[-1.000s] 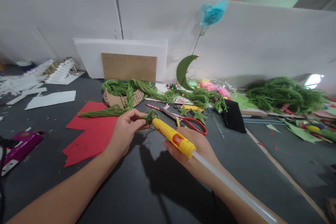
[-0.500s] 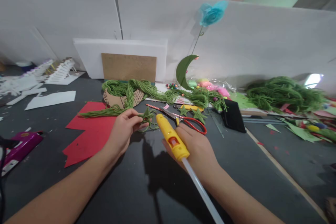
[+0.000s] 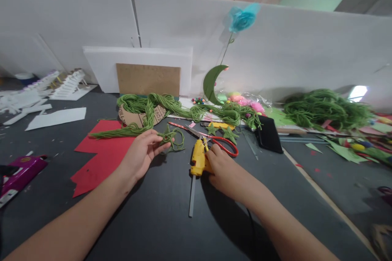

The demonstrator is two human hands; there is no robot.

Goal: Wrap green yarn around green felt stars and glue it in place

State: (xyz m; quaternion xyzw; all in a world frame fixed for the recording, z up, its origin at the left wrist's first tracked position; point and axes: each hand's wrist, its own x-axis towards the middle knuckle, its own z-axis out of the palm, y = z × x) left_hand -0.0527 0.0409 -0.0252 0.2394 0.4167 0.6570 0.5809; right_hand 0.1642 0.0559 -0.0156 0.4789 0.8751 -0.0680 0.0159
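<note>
My left hand pinches a small star wound in green yarn, with a loose strand looping off its right side. To the right, my right hand has its fingers around the handle of a yellow hot glue gun, which is down at the table on its side. A clear glue stick sticks out of the gun's back end towards me. Just beyond the gun lie red-handled scissors, partly behind my right fingers. Two green stars rest behind the scissors.
Green yarn hanks lie over a cardboard disc, beside red paper. A green crescent moon with a blue flower stands at the back. A black box-like object, a yarn heap and a purple tool lie around.
My right hand has lowered the glue gun to the table and turned it so its stick points nearly straight at me. My left hand stays in place, with the star's loose yarn slightly more spread.
</note>
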